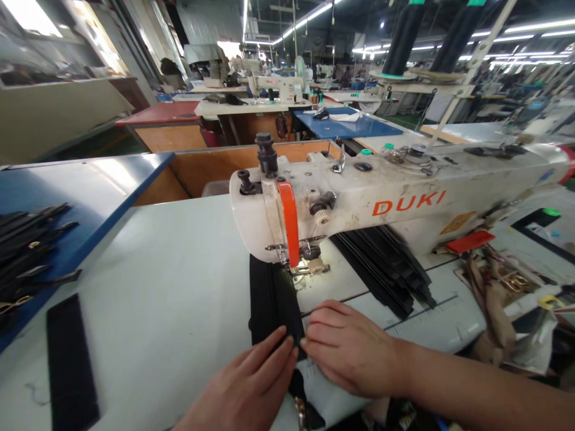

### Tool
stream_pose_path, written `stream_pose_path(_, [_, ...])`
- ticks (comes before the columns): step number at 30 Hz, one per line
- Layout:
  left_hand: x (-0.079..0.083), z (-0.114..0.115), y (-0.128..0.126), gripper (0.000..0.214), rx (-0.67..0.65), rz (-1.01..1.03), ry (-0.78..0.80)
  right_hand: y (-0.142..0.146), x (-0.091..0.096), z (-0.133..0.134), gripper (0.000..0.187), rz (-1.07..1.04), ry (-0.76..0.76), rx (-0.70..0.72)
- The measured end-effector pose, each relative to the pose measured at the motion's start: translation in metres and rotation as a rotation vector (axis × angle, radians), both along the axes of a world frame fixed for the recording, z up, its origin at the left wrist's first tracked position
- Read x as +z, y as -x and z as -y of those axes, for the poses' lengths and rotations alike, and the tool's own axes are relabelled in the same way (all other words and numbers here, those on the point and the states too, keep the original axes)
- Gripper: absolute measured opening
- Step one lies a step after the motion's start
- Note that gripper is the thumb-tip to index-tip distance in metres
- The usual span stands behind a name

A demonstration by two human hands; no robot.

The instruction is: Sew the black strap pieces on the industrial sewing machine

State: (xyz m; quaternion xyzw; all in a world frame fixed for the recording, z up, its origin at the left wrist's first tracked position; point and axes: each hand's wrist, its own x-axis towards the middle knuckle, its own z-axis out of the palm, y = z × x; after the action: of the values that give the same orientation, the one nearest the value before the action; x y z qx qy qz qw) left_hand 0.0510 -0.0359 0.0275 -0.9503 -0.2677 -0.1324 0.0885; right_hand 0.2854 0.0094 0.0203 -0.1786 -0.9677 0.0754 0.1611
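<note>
The sewing machine (350, 194) stands beyond the straight-fingered left hand (251, 383) and curled right hand (353, 347), black fabric (272, 299) at their fingertips; any pinch cannot be told. Likely aligning for stitching, which calls next for even feeding.

- The one view looks from the wearer's head, forward and down across a smooth, pale worktable (171, 269).
- Nearest the lens, low in view, are the bare left hand (245, 383) and bare right hand (353, 347), seen from above.
- Close ahead, it faces a white metal sewing machine (341, 197) with orange lettering, placed right of centre, its long body running off toward the right.
- The wide field reaches deep into the workshop, up to bright white strip lights (309, 19); the outer edges look stretched and blurred.
</note>
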Motion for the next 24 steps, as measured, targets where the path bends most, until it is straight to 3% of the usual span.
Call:
stream_pose_path(7, [-0.014, -0.023, 0.006, 0.037, 0.041, 0.051, 0.003, 0.009, 0.0, -0.024, 0.016, 0.018, 0.004, -0.058])
stream_pose_path(16, [-0.007, -0.016, -0.007, 0.023, 0.103, 0.186, -0.022, 0.002, -0.005, -0.02, 0.017, -0.198, 0.059, -0.162])
stream_pose_path(24, [-0.008, -0.014, -0.003, 0.031, 0.058, 0.088, -0.056, 0.005, -0.007, -0.02, 0.015, -0.139, 0.095, -0.154])
